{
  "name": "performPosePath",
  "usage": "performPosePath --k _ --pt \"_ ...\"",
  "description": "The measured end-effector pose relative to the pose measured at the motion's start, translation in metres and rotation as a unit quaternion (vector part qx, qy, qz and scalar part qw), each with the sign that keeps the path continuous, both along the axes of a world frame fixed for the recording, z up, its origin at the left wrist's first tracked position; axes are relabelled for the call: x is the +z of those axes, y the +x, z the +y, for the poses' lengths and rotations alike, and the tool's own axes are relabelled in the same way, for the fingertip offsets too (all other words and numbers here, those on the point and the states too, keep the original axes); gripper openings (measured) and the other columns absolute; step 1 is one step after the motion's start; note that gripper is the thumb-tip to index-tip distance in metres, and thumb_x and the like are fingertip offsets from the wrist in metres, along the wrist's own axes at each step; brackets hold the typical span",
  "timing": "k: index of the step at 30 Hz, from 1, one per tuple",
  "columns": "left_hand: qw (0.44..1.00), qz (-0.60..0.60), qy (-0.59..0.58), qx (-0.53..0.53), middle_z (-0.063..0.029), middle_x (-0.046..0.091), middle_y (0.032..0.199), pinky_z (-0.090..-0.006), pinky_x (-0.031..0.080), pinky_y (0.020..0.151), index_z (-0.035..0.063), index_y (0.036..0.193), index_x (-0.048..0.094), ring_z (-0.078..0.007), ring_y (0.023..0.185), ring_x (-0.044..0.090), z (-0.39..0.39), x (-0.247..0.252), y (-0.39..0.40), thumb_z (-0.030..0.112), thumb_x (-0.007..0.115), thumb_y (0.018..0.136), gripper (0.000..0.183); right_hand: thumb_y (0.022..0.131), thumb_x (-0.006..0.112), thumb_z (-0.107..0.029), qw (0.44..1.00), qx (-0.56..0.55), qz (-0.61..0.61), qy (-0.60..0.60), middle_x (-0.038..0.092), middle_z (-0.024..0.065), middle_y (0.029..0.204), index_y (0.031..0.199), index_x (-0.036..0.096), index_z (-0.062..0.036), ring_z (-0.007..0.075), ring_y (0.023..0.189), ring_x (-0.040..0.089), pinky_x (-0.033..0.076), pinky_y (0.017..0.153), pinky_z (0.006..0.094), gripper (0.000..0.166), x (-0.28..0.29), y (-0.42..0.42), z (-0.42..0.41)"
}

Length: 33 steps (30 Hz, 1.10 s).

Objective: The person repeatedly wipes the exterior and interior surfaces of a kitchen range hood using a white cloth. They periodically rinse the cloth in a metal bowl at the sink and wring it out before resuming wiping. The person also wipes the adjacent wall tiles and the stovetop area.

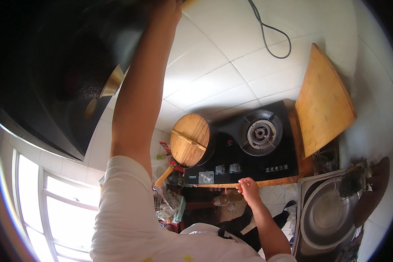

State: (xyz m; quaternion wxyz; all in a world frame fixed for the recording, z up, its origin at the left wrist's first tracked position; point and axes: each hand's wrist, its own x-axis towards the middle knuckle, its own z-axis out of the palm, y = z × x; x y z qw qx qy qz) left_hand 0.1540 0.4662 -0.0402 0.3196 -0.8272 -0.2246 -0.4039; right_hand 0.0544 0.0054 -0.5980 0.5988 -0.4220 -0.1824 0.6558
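Note:
My left arm reaches steeply upward beside the dark range hood (95, 42). The picture's top edge cuts off my left hand (173, 8), hiding its fingers and whatever they touch. Lower down, my right hand (250, 189) hovers at the front edge of the black glass gas stove (222, 137), fingers loosely bent and nothing visible in them. Closest to it are the stove's two control knobs (227, 168). On the left burner sits a pan with a wooden lid (190, 139) and a wooden handle (164, 176). The right burner (260, 132) is uncovered.
A wooden board (327, 104) leans against the wall right of the stove. Below it, a metal sink holds a large metal basin (327, 213). A looped dark cable (278, 55) hangs on the tiled wall. Bags (170, 203) crowd the lower left, near a bright window (68, 209).

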Motion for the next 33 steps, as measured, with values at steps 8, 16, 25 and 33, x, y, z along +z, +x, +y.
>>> performPosePath --k 8,16,25,33 --pt "0.596 -0.336 -0.538 -0.492 -0.0135 0.065 0.108 -0.0347 0.055 0.085 0.0038 0.105 0.061 -0.0256 0.1 0.063 0.041 -0.015 0.045 0.006 0.052 0.097 0.012 0.1 0.052 -0.006 0.997 -0.046 -0.024 -0.051 0.066 0.0067 0.083 0.097 0.062 -0.0024 0.0123 0.071 0.067 0.055 0.061 0.0258 0.011 -0.005 0.022 -0.005" --pt "0.359 -0.198 -0.673 -0.616 -0.0055 0.06 0.092 -0.0253 0.052 0.064 0.0092 0.096 0.058 -0.016 0.081 0.06 -0.043 -0.007 0.022 0.003 0.057 0.097 0.007 0.099 0.056 -0.016 0.996 -0.054 -0.009 -0.073 0.069 0.0053 0.079 0.097 0.065 -0.0087 0.01 0.064 0.062 0.048 0.056 0.0229 0.012 0.001 -0.03 -0.023" --pt "0.451 -0.313 -0.645 -0.531 -0.0045 0.063 0.102 -0.0259 0.05 0.066 0.0073 0.107 0.059 -0.0123 0.086 0.061 -0.216 -0.022 -0.005 0.01 0.062 0.098 0.01 0.103 0.056 -0.019 0.946 -0.176 -0.188 0.198 0.066 0.0062 0.081 0.098 0.061 -0.0008 0.0095 0.07 0.057 0.048 0.065 0.0261 0.019 0.157 0.004 0.01" --pt "0.488 -0.119 -0.507 -0.701 -0.0082 0.066 0.107 -0.0315 0.051 0.083 0.0052 0.103 0.064 -0.0177 0.102 0.06 -0.167 -0.045 0.032 0.01 0.064 0.097 0.009 0.09 0.056 0.0 0.587 -0.444 -0.549 0.396 0.068 0.0104 0.102 0.107 0.064 -0.004 0.0239 0.093 0.066 0.051 0.076 0.0351 0.019 0.416 0.133 0.068"
